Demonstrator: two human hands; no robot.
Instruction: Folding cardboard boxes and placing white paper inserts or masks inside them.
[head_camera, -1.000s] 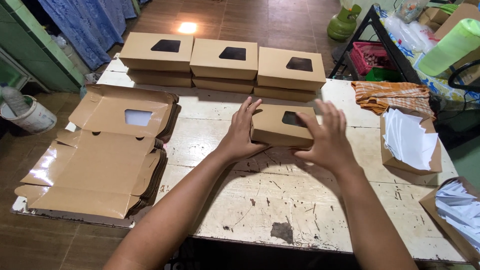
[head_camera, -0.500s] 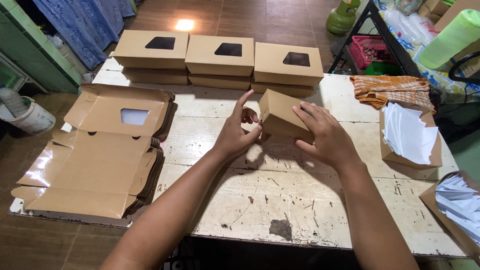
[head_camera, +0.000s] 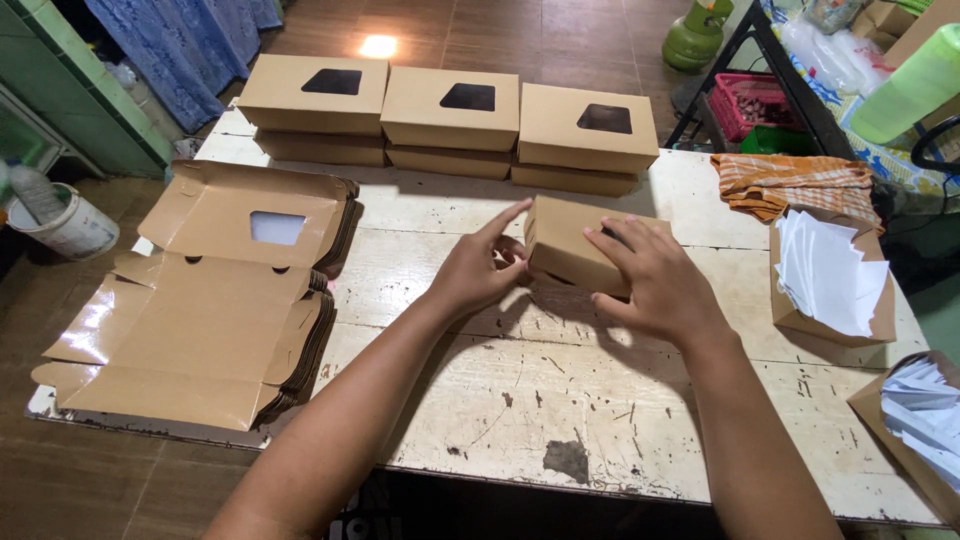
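Both hands grip the small brown box (head_camera: 570, 245), left hand (head_camera: 478, 272) pressing its end, right hand (head_camera: 655, 285) clasped over the top; closing looks nearly done. It next wants squaring on the tabletop (head_camera: 480, 400).

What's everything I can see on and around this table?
Folded window box: one, brown, table centre, in both hands.
Finished window boxes: six, brown, three stacks of two along far edge.
Flat box blanks: one stack, brown, table's left end.
Box of white paper sheets: one, right side.
Striped cloth: one, orange, far right.
Table: one, worn white.
Gas cylinder: one, green, on floor beyond.
Bucket: one, white, floor left.
Left hand: at the box's left end.
Right hand: on the box's near side.
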